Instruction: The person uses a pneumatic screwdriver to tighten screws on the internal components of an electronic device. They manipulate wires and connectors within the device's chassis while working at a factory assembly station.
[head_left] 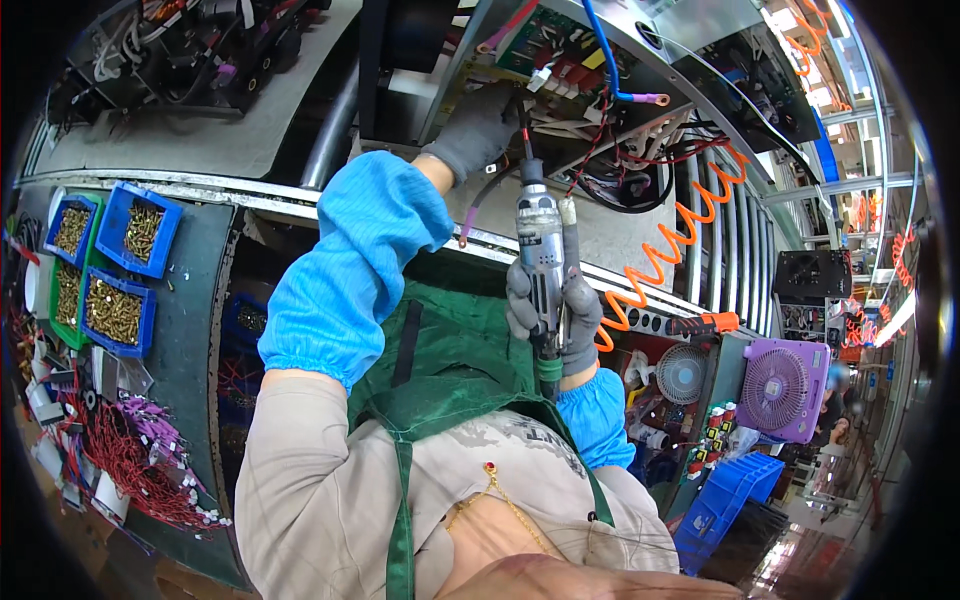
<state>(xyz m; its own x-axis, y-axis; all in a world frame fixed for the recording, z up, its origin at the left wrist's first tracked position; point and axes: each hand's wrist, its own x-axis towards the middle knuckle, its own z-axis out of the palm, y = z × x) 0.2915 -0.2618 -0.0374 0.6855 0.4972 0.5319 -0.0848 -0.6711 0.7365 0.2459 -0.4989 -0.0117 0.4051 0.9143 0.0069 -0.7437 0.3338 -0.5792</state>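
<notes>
From the head view I see my right hand [553,318], gloved grey, with its fingers closed around a pneumatic screwdriver [541,255] held upright at centre, bit up at twelve o'clock against the wiring. My left hand [478,128], also gloved, sits at eleven o'clock of the tool, fingers curled on the open chassis [590,90]; I cannot tell if they pinch anything. An orange coiled air hose [665,250] trails off at three o'clock. Blue screw bins [140,232] lie at nine o'clock on the bench [195,300].
</notes>
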